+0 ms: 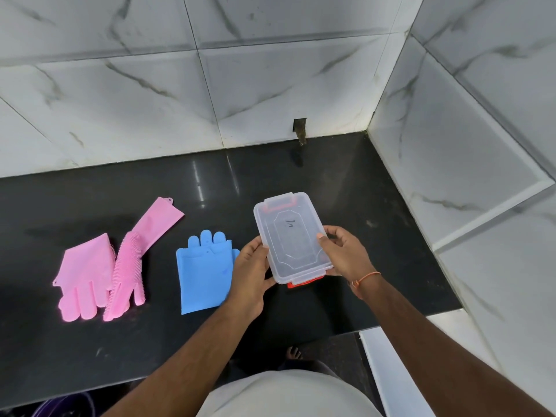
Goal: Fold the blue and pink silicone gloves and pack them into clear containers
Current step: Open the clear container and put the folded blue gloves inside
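Observation:
I hold a clear container with a clear lid and orange clips above the black counter. My left hand grips its near left side and my right hand grips its right side. Left of it on the counter lie the blue gloves, folded flat with the fingers pointing away; my left hand covers their right edge. Further left lie two pink gloves: one flat, fingers toward me, and one with its bristled palm showing and its cuff stretched toward the wall.
Marble-tiled walls close the counter at the back and right. A small dark hole sits at the foot of the back wall. The counter's front edge runs below my forearms, with the floor and a foot beneath.

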Action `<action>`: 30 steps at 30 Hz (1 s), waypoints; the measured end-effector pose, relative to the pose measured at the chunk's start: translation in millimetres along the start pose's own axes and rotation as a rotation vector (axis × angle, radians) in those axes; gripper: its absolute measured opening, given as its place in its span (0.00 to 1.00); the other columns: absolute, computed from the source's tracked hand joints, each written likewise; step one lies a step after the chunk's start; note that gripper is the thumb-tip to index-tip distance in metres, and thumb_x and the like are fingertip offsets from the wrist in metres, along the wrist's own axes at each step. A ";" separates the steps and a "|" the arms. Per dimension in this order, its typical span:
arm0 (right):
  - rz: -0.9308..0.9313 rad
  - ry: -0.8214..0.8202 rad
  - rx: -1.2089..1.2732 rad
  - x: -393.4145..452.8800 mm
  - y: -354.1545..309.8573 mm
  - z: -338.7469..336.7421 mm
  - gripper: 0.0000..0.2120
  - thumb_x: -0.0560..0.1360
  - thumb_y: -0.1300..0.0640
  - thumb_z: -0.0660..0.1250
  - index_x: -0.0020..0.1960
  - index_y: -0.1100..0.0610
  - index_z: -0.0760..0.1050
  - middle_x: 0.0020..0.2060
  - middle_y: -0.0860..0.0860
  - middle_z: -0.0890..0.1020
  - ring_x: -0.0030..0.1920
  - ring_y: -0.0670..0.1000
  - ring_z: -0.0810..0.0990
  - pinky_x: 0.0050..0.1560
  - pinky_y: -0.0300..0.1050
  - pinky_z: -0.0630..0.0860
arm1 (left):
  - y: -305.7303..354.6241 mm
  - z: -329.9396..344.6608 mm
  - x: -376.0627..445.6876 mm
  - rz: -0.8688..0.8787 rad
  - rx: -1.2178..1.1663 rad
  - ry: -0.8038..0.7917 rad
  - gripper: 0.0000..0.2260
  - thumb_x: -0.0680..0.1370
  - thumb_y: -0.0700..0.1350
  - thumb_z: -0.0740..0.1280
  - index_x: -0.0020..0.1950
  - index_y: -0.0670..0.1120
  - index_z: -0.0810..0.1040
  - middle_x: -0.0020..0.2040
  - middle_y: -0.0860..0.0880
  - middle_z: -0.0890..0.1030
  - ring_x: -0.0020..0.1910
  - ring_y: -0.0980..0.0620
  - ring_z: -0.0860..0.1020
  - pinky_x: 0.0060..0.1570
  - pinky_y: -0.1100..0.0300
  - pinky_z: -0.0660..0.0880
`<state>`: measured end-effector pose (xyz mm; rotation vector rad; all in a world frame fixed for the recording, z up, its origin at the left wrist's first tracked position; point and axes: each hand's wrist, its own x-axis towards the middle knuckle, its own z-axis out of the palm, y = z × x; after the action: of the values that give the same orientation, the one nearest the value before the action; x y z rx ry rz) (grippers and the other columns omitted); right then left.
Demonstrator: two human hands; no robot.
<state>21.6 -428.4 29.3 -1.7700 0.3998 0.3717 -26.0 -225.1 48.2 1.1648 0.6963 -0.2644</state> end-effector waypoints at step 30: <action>0.083 -0.099 -0.032 6.0 -4.0 -9.1 0.15 0.83 0.46 0.69 0.67 0.44 0.70 0.60 0.46 0.81 0.55 0.54 0.85 0.48 0.57 0.88 | 7.2 2.1 24.5 -0.097 0.089 0.072 0.08 0.86 0.55 0.70 0.63 0.55 0.81 0.57 0.54 0.90 0.54 0.48 0.90 0.57 0.43 0.88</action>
<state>29.1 -436.8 32.1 -1.7620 0.3992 0.5254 -2.7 -220.3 38.7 1.2320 0.8123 -0.3388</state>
